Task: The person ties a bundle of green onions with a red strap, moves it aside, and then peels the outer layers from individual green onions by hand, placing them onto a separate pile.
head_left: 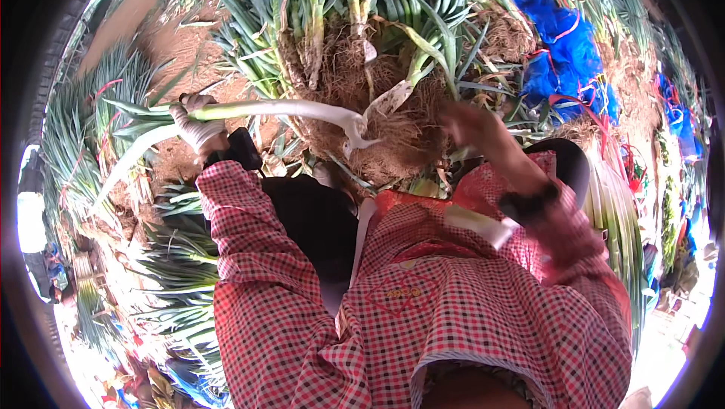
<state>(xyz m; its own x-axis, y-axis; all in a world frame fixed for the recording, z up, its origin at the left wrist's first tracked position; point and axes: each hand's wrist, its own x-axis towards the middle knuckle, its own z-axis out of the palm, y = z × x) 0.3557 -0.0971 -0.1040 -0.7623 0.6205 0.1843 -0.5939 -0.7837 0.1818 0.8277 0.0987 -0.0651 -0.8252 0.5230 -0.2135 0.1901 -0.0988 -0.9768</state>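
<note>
A long leek (302, 109) lies crosswise in front of me, white shank to the right and green leaves to the left. My left hand (199, 128), in what looks like a pale covering, is closed around it near the leaves. My right hand (476, 128) is smeared by motion to the right of the leek's root end, and its fingers cannot be made out. A blurred pale green-and-white strip of leek (479, 226) shows over my lap. Just beyond the held leek stands a heap of unpeeled leeks (332, 24) with brown, soil-covered roots.
Blue netting (563, 46) with red ties lies at the right. Bundled leeks (615, 220) with pale shanks rest beside my right arm. More leeks (91, 122) are piled on the left, and leafy tops (185, 280) spread beside my left arm. Brown soil (177, 43) shows at the upper left.
</note>
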